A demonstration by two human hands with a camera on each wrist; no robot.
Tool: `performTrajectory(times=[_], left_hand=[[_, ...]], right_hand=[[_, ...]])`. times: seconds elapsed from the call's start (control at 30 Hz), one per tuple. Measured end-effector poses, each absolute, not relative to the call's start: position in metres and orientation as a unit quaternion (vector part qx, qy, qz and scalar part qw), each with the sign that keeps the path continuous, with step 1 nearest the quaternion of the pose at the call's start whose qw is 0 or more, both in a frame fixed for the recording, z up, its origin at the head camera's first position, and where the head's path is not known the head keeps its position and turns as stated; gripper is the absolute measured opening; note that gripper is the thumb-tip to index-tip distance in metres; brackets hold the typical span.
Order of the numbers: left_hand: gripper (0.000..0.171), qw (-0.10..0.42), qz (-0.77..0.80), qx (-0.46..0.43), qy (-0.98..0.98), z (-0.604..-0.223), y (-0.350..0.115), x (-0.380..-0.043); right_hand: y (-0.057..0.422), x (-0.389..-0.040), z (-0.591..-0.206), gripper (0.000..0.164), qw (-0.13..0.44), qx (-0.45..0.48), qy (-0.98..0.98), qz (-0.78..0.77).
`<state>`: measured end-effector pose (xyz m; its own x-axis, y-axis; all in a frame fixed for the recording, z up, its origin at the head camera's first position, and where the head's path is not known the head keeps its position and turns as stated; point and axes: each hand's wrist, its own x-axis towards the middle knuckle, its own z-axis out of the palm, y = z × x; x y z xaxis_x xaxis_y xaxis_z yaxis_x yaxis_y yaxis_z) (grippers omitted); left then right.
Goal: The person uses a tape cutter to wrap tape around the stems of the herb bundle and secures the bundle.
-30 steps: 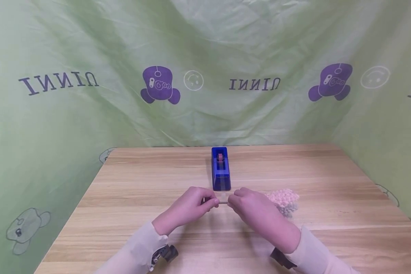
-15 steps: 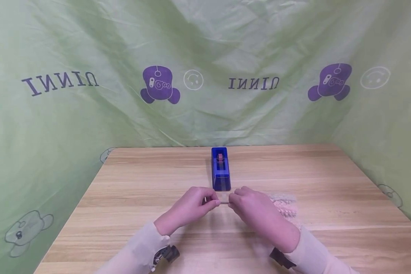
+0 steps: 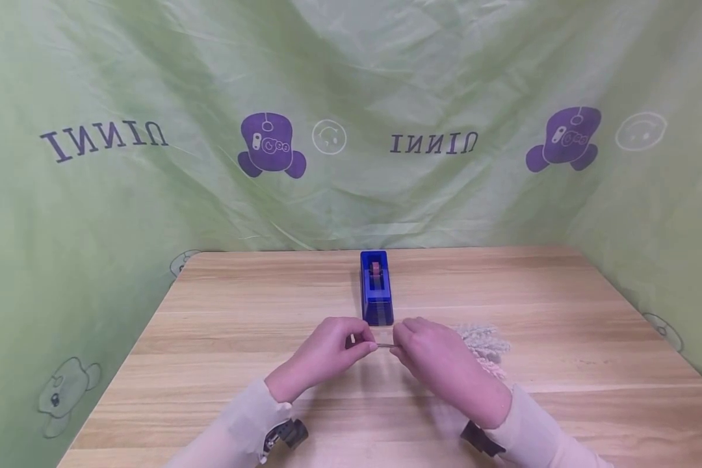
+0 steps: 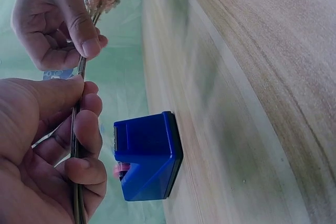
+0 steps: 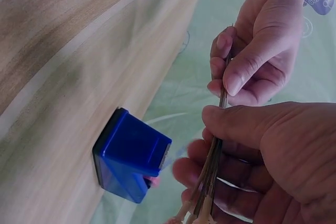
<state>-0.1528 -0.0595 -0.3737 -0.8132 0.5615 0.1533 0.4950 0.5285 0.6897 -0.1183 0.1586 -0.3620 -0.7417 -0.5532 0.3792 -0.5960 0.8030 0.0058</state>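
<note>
Flower stems (image 5: pixel 211 169), left hand (image 3: pixel 324 351) and right hand (image 3: pixel 435 354) gripping, tape dispenser (image 4: pixel 149 142) beyond

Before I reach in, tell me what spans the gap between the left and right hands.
A short stretch of thin stems runs from the left hand to the right hand; the head view and both wrist views show it.

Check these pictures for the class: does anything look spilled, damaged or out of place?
The green curtain looks upside down: its purple animal prints have their ears at the bottom. Nothing visible looks spilled or damaged.
</note>
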Motion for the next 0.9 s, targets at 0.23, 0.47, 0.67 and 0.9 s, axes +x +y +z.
performTrajectory(times=[0.23, 0.47, 0.67, 0.9], left_hand=[[0.009, 0.049, 0.381, 0.305, 0.871, -0.368, -0.061, -0.153], [0.010, 0.049, 0.381, 0.306, 0.871, -0.364, -0.062, -0.154], [0.010, 0.053, 0.384, 0.300, 0.872, -0.364, -0.061, -0.154], [0.015, 0.071, 0.392, 0.291, 0.870, -0.363, -0.061, -0.155]], right_hand=[[0.160, -0.118, -0.355, 0.020, 0.152, 0.307, -0.937, 0.070], [0.159, -0.119, -0.351, 0.011, 0.163, 0.317, -0.931, 0.079], [0.159, -0.121, -0.351, 0.015, 0.179, 0.324, -0.925, 0.084], [0.158, -0.122, -0.354, 0.018, 0.199, 0.326, -0.921, 0.082]])
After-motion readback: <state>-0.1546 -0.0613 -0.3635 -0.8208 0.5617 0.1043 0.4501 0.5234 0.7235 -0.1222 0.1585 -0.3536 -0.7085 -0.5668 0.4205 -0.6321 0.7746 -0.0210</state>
